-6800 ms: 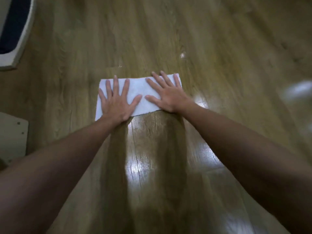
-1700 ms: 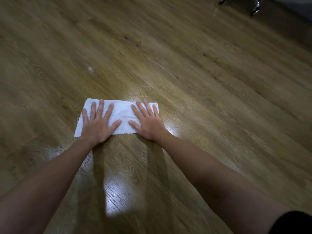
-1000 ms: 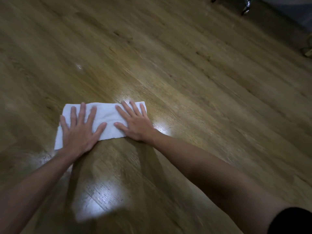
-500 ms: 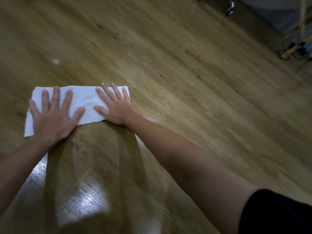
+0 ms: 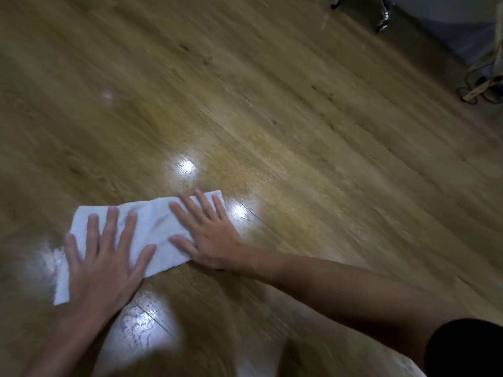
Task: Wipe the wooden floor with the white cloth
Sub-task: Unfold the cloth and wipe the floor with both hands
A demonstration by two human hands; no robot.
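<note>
Basically, left hand (image 5: 102,263) and right hand (image 5: 211,231) pressed flat, fingers spread, on the cloth (image 5: 152,227). Soft, light, bunches easily; flat palms on both ends should slide it over the floor (image 5: 299,131).

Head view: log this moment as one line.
left hand: flat on white cloth | right hand: flat on cloth | cloth: spread on wooden floor | stage: wiping

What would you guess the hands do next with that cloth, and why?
Probably push it forward over the floor. Both the left hand and right hand press flat on the cloth, fingers spread, and much bare wood lies ahead.
</note>
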